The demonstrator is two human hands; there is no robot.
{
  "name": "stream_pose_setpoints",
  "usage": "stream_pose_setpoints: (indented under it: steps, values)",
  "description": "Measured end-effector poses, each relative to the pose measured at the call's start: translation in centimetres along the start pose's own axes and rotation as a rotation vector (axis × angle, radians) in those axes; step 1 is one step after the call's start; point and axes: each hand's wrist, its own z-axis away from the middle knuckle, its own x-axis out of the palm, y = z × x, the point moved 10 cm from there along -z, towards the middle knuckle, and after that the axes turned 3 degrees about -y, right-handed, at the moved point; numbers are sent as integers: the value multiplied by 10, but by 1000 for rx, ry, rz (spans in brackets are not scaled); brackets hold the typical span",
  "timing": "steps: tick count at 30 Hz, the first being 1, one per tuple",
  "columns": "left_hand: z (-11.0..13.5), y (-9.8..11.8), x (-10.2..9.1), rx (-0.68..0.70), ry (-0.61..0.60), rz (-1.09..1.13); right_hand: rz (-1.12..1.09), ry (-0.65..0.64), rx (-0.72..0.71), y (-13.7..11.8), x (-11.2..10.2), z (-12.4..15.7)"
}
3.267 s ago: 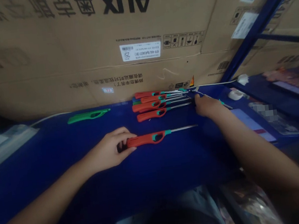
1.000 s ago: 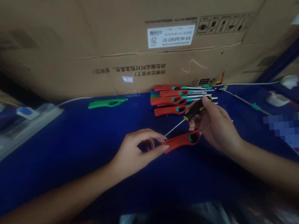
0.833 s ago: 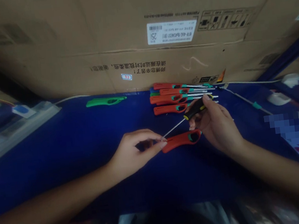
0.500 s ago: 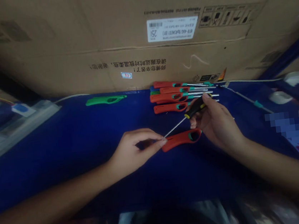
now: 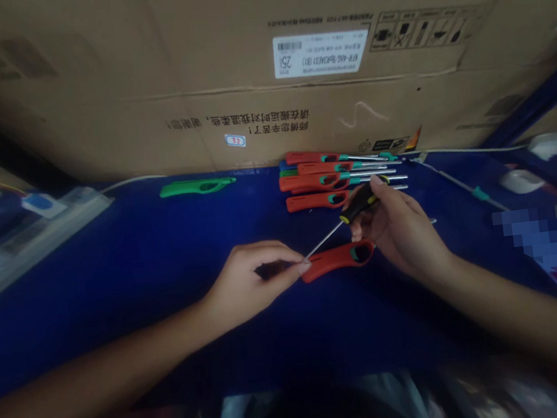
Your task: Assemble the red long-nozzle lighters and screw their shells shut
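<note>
My right hand (image 5: 404, 228) is closed around the black and yellow handle of a screwdriver (image 5: 359, 210). Its thin metal shaft slants down to the left, toward my left hand (image 5: 251, 282). There, thumb and forefinger pinch together at the screwdriver's tip, and whatever lies between them is hidden. Just right of those fingertips a red gas lighter (image 5: 332, 262) with a teal trigger lies on the blue table, its handle end touching or almost touching them. The lighter's metal nozzle runs under my right hand, which covers most of it.
Several more red lighters (image 5: 313, 181) are piled behind the hands, nozzles pointing right. A green lighter casing (image 5: 198, 186) lies farther left. A big cardboard box (image 5: 243, 72) stands along the back of the blue table (image 5: 152, 250). Cables and a white plug (image 5: 521, 181) are at the right.
My right hand and the screwdriver handle have shifted slightly left. My left hand's pinch and the lighter beside it stay nearly in place.
</note>
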Motion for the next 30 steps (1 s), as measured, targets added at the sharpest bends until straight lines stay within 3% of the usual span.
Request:
stream_pose_setpoints:
  steps: [9,20,30]
  values:
    - [2,-1,0,-5,-13,3,30,-11,-15,-3,3,1]
    - [2,0,1,12,-14,2,-154,21,46,2,3,2]
    - [2,0,3,13,-32,1,-77,35,-52,-8,0,4]
